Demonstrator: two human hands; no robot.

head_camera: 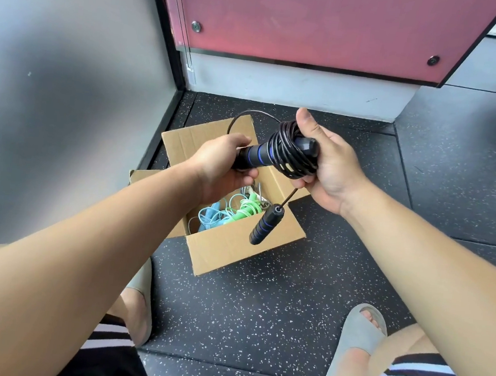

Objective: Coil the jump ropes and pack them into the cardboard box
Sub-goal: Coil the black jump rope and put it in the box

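I hold a black jump rope with blue-ringed handles above the open cardboard box (235, 247). My left hand (224, 167) grips the near end of one handle (256, 155). The black cord coil (289, 152) is wound around that handle's far end, and my right hand (330, 165) grips the coil, thumb over the top. A loose loop of cord arcs up behind my left hand. The second handle (266, 224) dangles on a short length of cord below my right hand, over the box's front edge. Inside the box lie a light blue rope (211, 214) and a green rope (246, 210).
The box stands on a dark speckled rubber floor (290, 298), close to a grey wall (69, 79) on the left and a pink panel (317, 21) behind. My feet in grey slides (360, 335) stand just in front of the box.
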